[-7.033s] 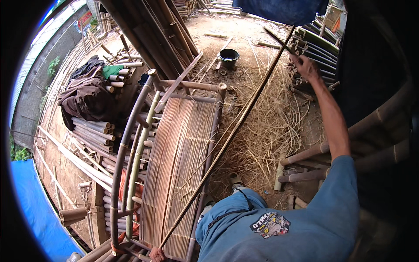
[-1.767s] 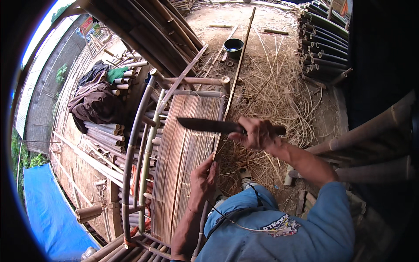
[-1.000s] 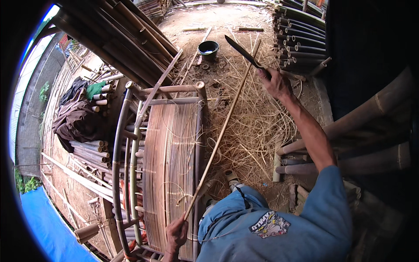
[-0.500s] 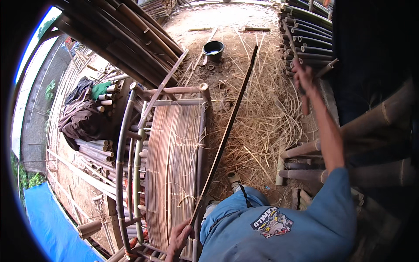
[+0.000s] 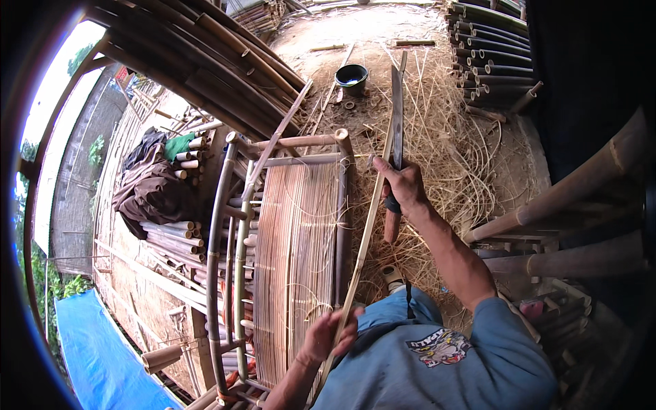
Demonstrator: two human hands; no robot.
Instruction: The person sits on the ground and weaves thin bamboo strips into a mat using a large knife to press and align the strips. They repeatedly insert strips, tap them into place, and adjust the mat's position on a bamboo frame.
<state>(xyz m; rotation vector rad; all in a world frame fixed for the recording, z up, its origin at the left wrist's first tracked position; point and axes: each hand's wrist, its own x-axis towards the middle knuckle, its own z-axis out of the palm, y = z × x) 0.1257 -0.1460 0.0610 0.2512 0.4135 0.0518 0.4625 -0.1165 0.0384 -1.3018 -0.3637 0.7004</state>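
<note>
One knife (image 5: 398,123), one bamboo strip (image 5: 370,225).
My right grip (image 5: 404,184) clasps the knife; whether my left grip (image 5: 321,338), at the strip, pinches it, I cannot tell.

The knife (image 5: 398,116) has swung in beside the strip (image 5: 368,225), apparently touching it.

The right hand (image 5: 404,186) covers the knife (image 5: 398,102) where blade meets handle. Whether the fingers of the left hand (image 5: 328,336) close around the strip (image 5: 370,225) is hard to tell, and the strip's lower end is lost near the bottom edge, which cuts off the left forearm (image 5: 290,388). The bucket's (image 5: 354,89) contents (a pale glint) are too small to identify. Dark cloth (image 5: 156,191) hides part of the stacked poles (image 5: 174,237).
</note>
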